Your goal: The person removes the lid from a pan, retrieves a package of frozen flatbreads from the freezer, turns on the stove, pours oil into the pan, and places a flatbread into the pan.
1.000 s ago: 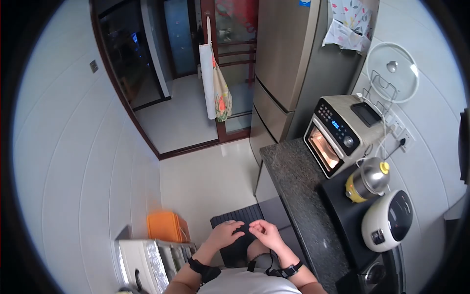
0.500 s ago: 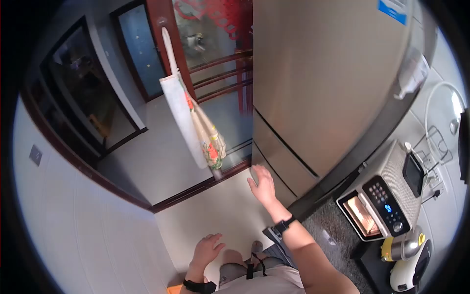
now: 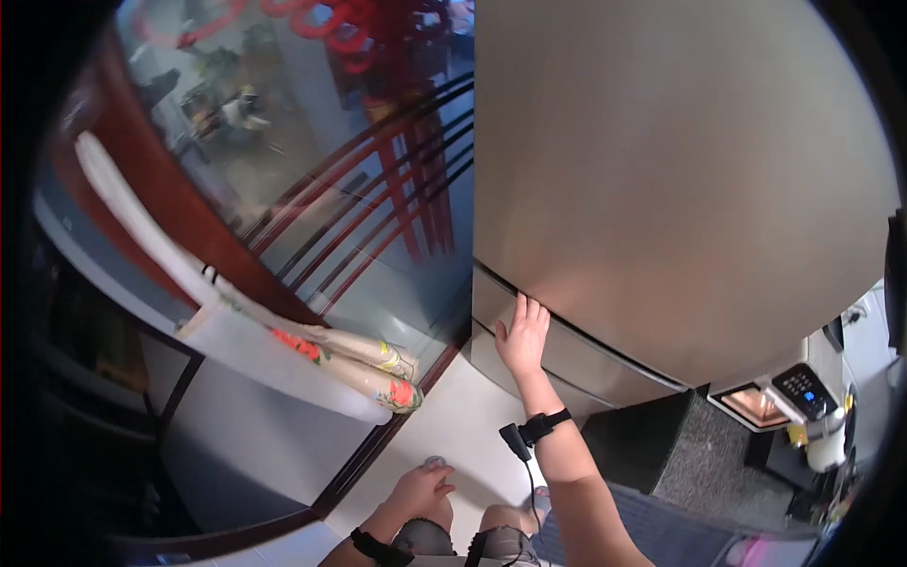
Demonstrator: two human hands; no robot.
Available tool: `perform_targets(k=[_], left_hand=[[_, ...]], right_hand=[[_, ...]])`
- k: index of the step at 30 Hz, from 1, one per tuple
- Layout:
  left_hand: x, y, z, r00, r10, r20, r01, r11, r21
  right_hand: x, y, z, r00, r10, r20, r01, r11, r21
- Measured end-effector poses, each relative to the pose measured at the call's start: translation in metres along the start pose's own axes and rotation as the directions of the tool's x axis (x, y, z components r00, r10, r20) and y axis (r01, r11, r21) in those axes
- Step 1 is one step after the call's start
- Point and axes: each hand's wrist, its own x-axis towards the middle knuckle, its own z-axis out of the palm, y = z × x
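Note:
My right hand (image 3: pixel 522 338) reaches forward to the refrigerator (image 3: pixel 652 170), which has a brushed metal front. Its fingertips touch the dark groove (image 3: pixel 605 340) below the large upper door. The fingers are stretched out and the thumb stands apart; whether the tips hook into the groove cannot be seen. Low in front of my body, near my knee, is my left hand (image 3: pixel 420 491). It holds nothing, and its fingers are loosely bent and apart. Both wrists wear black straps.
On the left, a flowered apron (image 3: pixel 293 354) hangs by the red-framed glass door (image 3: pixel 331 180). A countertop oven (image 3: pixel 784 387) with a lit window stands on the dark counter (image 3: pixel 709 449) at right. A grey mat (image 3: pixel 652 529) lies on the floor below it.
My view has turned and come nearer the refrigerator. My right hand has moved from beside it to the groove under the upper door. My left hand stays low.

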Motion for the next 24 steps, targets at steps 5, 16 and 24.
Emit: perform_targets(k=[5,16,24], left_hand=[[0.007,-0.051,-0.022,0.962,0.042,0.271,-0.038,0.999,-0.018],[0.001,-0.087,0.006,0.908,0.202,0.367,-0.193,0.979,-0.061],[0.022,-0.108,0.006,0.858,0.095,0.504,-0.117,0.993,0.011]], right_hand=[[0.004,-0.01,0.011,0.984,0.143,-0.11,-0.15,0.987,-0.051],[-0.088,0.011,0.042,0.955,0.158,-0.252,-0.109,0.974,0.197],[-0.082,0.013,0.035,0.885,0.288,0.367,-0.367,0.915,0.166]])
